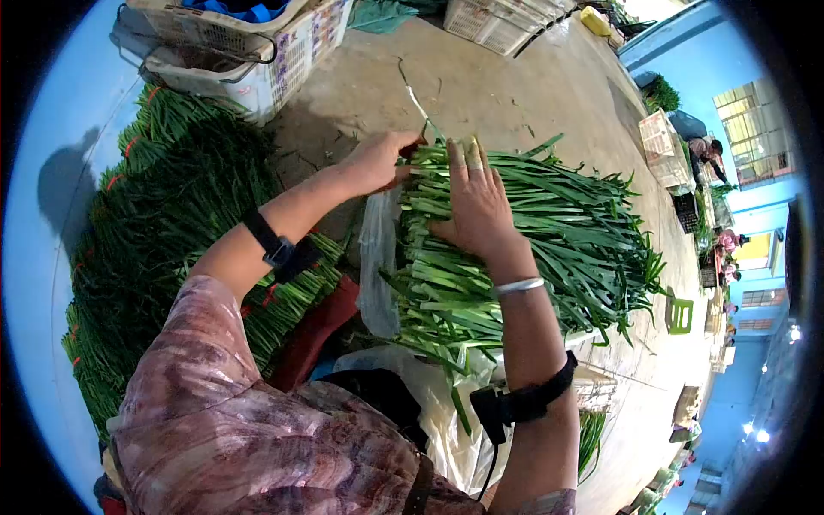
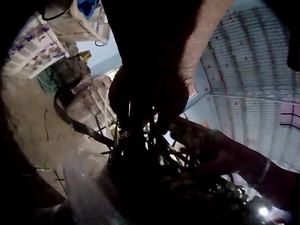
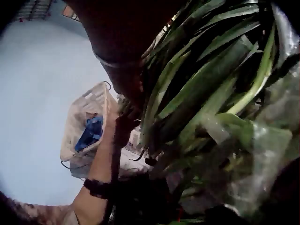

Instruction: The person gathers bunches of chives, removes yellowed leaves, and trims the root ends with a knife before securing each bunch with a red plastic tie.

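Note:
A thick pile of long green leafy stalks [image 1: 549, 223] lies crosswise in the head view, pale ends at left. The left hand [image 1: 378, 163] grips stalk ends at the pile's far left corner, its fingertips partly hidden; a thin strip [image 1: 417, 105] sticks out beyond it. In the left wrist view that hand [image 2: 147, 101] is dark, with a strip [image 2: 82, 126] running up to it. Fingers extended, two of them wrapped with tape, the right hand [image 1: 481, 202] rests on top of the stalks. Broad leaves [image 3: 201, 93] fill much of the right wrist view, beside the right hand [image 3: 129, 86].
Tied green bundles [image 1: 189, 189] are heaped at left against the blue wall. Plastic crates [image 1: 287, 64] stand at the upper left, with another crate [image 1: 489, 30] farther off. Clear plastic [image 1: 378, 257] hangs beside the pile. Several people and a green stool [image 1: 680, 316] are at right.

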`<state>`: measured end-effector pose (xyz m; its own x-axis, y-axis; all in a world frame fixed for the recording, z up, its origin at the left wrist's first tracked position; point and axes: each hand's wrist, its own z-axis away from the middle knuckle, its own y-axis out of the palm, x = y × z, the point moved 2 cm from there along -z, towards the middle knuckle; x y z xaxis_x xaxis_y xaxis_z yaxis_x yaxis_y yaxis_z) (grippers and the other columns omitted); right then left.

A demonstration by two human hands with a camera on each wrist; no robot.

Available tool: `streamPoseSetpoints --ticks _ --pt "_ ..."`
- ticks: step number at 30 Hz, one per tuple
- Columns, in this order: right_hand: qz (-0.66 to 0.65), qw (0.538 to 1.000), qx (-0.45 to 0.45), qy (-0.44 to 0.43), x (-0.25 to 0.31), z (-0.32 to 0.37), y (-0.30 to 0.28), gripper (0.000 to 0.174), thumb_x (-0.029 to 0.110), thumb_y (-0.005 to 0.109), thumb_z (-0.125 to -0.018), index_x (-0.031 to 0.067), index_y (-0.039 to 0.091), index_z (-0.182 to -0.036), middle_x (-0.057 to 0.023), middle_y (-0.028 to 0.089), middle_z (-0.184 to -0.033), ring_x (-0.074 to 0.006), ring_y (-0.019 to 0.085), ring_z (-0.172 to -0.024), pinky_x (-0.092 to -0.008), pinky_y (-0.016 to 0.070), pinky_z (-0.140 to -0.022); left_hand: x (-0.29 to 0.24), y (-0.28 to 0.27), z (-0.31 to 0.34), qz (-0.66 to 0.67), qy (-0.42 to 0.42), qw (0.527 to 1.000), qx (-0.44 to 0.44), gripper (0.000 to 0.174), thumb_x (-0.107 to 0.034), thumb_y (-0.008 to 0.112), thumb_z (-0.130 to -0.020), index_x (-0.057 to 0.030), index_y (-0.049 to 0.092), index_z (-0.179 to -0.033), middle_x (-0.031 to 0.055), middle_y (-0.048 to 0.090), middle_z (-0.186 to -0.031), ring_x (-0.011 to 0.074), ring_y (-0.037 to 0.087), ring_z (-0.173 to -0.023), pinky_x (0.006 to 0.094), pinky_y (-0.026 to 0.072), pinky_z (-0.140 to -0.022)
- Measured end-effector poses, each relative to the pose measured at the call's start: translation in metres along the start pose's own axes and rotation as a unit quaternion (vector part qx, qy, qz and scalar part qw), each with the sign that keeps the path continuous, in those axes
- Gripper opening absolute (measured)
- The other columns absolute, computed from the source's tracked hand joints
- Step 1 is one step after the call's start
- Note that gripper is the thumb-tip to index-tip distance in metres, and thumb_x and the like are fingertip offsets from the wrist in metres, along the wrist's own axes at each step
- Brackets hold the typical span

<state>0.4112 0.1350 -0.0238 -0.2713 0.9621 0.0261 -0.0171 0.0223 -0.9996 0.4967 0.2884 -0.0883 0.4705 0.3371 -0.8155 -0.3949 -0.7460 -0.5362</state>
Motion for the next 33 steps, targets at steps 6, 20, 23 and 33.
streamPoseSetpoints --ticks 6,20,23,33 --pt "-0.041 0.998 0.014 -0.038 -0.023 -0.037 0.006 0.109 0.031 0.077 -0.058 0.0081 0.011 -0.142 -0.0223 0.025 -0.142 -0.0339 0.026 -0.131 -0.0451 0.0232 -0.107 -0.021 0.006 -0.004 -0.046 0.069 0.994 -0.069 0.032 -0.001 0.064 -0.074 0.0011 0.059 -0.105 0.0141 0.065 -0.095 0.0208 0.062 -0.089 0.0320 0.0477 -0.079" --pt "-0.183 0.981 -0.067 -0.014 -0.044 -0.032 0.008 0.042 0.024 0.072 -0.061 0.0111 0.063 -0.100 -0.0118 0.064 -0.095 -0.0301 0.059 -0.089 -0.0414 0.0436 -0.084 0.037 -0.022 0.030 0.227 -0.012 0.974 0.004 0.071 -0.022 0.073 -0.073 -0.0032 0.039 -0.133 0.0083 0.047 -0.129 0.0176 0.044 -0.118 0.0348 0.0329 -0.102" --pt "-0.260 0.962 -0.079 0.011 -0.047 -0.027 -0.006 0.042 0.022 0.072 -0.064 0.0075 0.062 -0.102 -0.0136 0.064 -0.093 -0.0281 0.062 -0.084 -0.0377 0.0483 -0.078 0.021 -0.004 0.031 0.092 0.111 0.989 -0.039 0.064 -0.028 0.073 -0.074 -0.0044 0.045 -0.128 0.0100 0.044 -0.132 0.0239 0.042 -0.121 0.0375 0.0323 -0.102" --pt "-0.236 0.966 -0.098 -0.027 -0.049 -0.019 -0.009 0.043 0.021 0.071 -0.065 0.0063 0.059 -0.104 -0.0162 0.063 -0.088 -0.0309 0.061 -0.084 -0.0387 0.0472 -0.079 -0.010 0.021 0.002 -0.118 0.178 0.977 -0.014 0.039 -0.025 0.070 -0.072 -0.0030 0.060 -0.103 0.0160 0.055 -0.113 0.0343 0.051 -0.104 0.0402 0.0416 -0.090"
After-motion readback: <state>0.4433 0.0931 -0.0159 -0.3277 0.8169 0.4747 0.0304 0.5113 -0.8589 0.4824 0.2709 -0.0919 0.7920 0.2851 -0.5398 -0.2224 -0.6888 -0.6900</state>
